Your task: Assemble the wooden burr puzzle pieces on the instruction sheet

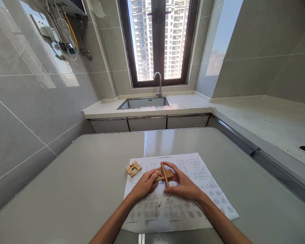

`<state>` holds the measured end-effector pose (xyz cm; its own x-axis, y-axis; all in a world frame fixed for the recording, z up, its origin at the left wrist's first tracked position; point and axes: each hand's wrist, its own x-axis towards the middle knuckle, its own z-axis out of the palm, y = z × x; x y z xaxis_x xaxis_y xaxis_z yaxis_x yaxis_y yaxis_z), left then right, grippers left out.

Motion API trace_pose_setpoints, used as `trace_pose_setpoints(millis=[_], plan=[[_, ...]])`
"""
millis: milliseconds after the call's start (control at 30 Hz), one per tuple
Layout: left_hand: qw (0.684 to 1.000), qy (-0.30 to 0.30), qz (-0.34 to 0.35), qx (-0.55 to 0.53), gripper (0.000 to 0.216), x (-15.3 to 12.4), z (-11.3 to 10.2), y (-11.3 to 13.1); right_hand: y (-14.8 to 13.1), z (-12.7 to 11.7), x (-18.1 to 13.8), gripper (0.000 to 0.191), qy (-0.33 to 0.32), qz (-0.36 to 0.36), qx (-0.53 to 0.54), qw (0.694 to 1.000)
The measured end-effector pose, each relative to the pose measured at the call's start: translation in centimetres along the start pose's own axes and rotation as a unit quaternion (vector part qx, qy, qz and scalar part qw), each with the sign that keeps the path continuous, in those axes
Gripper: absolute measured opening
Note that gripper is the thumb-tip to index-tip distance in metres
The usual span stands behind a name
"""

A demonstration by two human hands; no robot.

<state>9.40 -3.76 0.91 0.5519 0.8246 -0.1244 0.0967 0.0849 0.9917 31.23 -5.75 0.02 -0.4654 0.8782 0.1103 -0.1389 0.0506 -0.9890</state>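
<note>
Both my hands are above a printed sheet [167, 226], gripping pieces of a wooden interlocking puzzle. My left hand [145, 183] pinches a light-brown wooden puzzle piece [169, 174] lying roughly sideways between the hands. In my right hand [184, 188], thumb and fingertips clasp the two ends of a narrow wooden stick [165, 175], which crosses in front of that piece. Whether the two are joined or only touching I cannot tell; fingers cover part of them. Left of my hands, a flat group of notched wooden blocks [133, 168] rests over the sheet's upper left corner.
The sheet bears rows of small diagrams and some handwritten ticks. It lies on a pale glossy table [66, 189]. Beyond the table are a white counter [185, 101], a sink [142, 103], a faucet [159, 84] and a window. Another counter [282, 118] runs along the right.
</note>
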Motion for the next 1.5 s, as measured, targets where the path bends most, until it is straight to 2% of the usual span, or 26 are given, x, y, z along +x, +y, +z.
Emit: trace_pose_setpoints(millis=[467,1033,1167,1267,1367,1500], plan=[[0.996,0.018,0.023,0.084,0.05,0.0,0.0,0.2,-0.3,0.3,0.0,0.097,0.0,0.012,0.001,1.0],[0.99,0.058,0.031,0.124,0.052,0.0,0.1,0.4,-0.1,0.2,-0.1,0.098,0.0,0.003,-0.031,1.0],[0.984,0.104,0.046,0.14,0.049,0.1,-0.5,0.6,0.8,0.1,0.0,0.101,0.039,-0.032,-0.1,0.994],[0.977,0.155,0.059,0.133,0.047,0.3,-1.1,0.4,1.8,0.0,0.1,0.089,0.075,-0.076,-0.203,0.973],[0.975,0.193,0.065,0.09,0.048,0.6,-1.7,0.0,2.5,-0.1,0.2,0.078,0.113,-0.077,-0.28,0.95],[0.973,0.216,0.074,0.046,0.048,0.8,-1.9,-0.4,3.2,-0.3,0.2,0.068,0.104,-0.093,-0.363,0.921]])
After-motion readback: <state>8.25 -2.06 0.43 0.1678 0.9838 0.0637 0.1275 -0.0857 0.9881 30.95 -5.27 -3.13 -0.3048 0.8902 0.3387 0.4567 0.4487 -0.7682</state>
